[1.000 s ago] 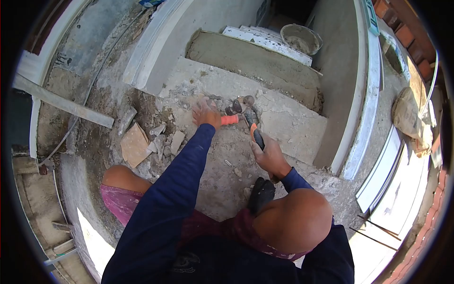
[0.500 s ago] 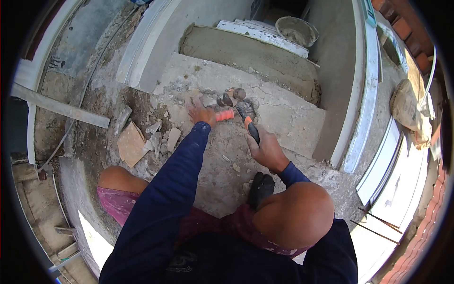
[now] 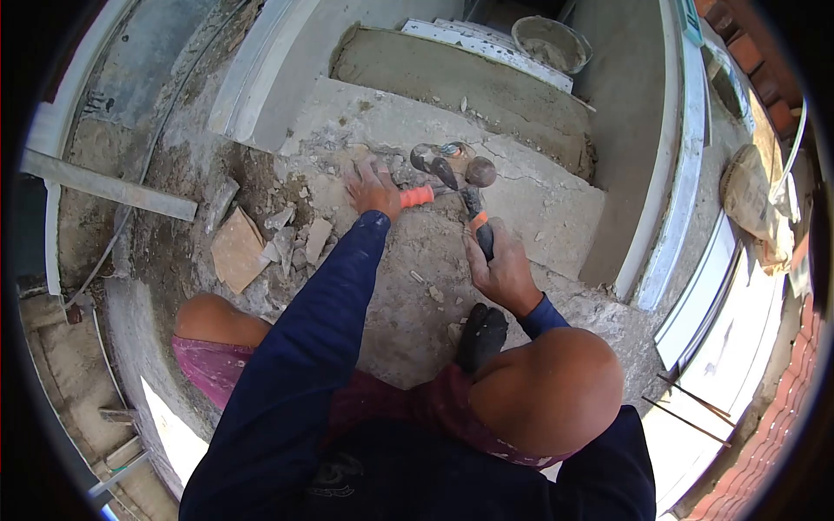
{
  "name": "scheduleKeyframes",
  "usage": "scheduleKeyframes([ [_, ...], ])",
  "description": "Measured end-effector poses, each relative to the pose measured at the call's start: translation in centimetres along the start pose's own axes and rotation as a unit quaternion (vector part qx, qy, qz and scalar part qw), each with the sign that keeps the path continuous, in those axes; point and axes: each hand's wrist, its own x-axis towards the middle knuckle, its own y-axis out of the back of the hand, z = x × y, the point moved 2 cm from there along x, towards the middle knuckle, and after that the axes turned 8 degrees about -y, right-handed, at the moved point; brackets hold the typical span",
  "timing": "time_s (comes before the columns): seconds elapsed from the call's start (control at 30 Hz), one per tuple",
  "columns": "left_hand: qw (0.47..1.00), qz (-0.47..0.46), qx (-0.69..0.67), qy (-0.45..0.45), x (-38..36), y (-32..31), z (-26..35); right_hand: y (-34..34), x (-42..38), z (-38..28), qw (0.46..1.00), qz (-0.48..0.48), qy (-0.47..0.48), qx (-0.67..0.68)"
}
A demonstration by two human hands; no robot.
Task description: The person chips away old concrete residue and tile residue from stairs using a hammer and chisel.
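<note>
My left hand (image 3: 373,187) is low over the broken edge of the concrete step, closed around a chisel; its orange grip (image 3: 417,196) sticks out to the right of the hand. The chisel's tip is hidden under my fingers. In my right hand (image 3: 504,271) is a claw hammer (image 3: 479,217) with a black and orange handle. Its metal head is just above and to the right of the chisel's free end, apart from it as far as I can tell. Chipped concrete (image 3: 334,178) lies around my left hand.
Broken tile and rubble (image 3: 239,252) lie left of my forearm. Beyond the step (image 3: 521,195) is a mortar-covered tread (image 3: 460,91), with a bucket (image 3: 552,45) at the back. A metal bar (image 3: 113,185) extends in from the left. A sack (image 3: 751,195) stands right.
My right hand and the hammer have shifted right and slightly down, drawing the hammer head away from the chisel. My left hand stays at nearly the same spot.
</note>
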Motion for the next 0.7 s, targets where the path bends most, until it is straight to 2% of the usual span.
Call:
scheduleKeyframes([
  [0.1, 0.999, 0.014, 0.026, -0.016, -0.5, 0.1, -0.6, -3.4, 0.3, 5.1, 0.994, -0.033, -0.072, -0.076],
  [0.2, 0.998, 0.031, 0.024, -0.040, 0.7, -0.2, -0.1, -3.8, 0.9, 5.9, 0.992, -0.082, -0.049, -0.081],
  [0.3, 0.999, 0.026, 0.023, -0.025, -0.1, -0.7, -0.8, -2.1, -0.5, 3.4, 0.996, -0.057, -0.022, -0.059],
  [0.4, 1.000, 0.019, 0.017, -0.018, 0.0, -0.5, -1.0, -3.3, -1.1, 4.0, 0.999, 0.008, -0.025, -0.025],
  [0.5, 0.998, 0.015, 0.038, -0.039, -0.5, -0.2, -0.7, -4.1, 0.0, 6.4, 0.986, -0.077, -0.093, -0.114],
  [0.57, 0.994, 0.014, 0.089, -0.061, -0.7, 0.4, 0.2, -3.3, 0.0, 6.2, 0.988, -0.088, -0.084, -0.095],
  [0.67, 0.968, -0.175, 0.052, -0.174, -1.8, 2.0, 1.4, -3.2, -3.3, 7.0, 0.984, -0.089, -0.125, -0.086],
  [0.7, 0.960, -0.189, 0.067, -0.193, -2.6, 2.7, 1.9, -3.4, -4.6, 8.2, 0.983, -0.077, -0.137, -0.091],
])
